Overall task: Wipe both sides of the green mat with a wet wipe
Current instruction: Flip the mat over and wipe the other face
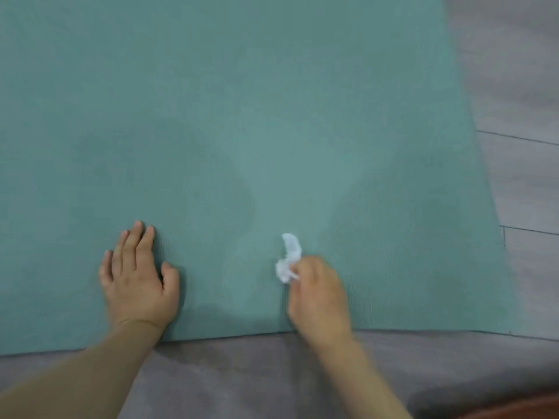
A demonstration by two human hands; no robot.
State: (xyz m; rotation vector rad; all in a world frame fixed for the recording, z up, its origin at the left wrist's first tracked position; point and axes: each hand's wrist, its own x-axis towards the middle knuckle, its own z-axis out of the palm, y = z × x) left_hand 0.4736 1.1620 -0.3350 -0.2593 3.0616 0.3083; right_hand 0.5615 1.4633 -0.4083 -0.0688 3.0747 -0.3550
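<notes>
Grey wood-look floor (520, 86) is showing along the right side and beneath the near edge of the scene, its plank seams running as thin dark lines to the right of the gripping hand. Lying flat on it, the green mat (242, 101) is filling most of the view, extending far ahead of and to both sides of the grip, with its near edge passing just behind the two wrists. Darker, damp-looking patches are spreading over the mat to the left and right of the grip, while a paler band is running forward from it. The wet wipe (289, 258), white and crumpled into a small wad, is sitting on the mat at the tips of the right hand (317, 294), whose curled fingers are pinching it from behind; part of the wad is sticking out ahead of the fingers. This hand is appearing slightly blurred, so the exact finger placement cannot be told. Well to the left of the grip, the left hand (137, 279) is resting palm-down on the mat, fingers straight and close together, thumb angled out toward the wipe. Both bare forearms are reaching in from the near edge of the view, crossing the floor behind the grip. At the lower right corner, behind the gripping arm, a reddish-brown object (520, 409) is appearing, too cut off to identify.
</notes>
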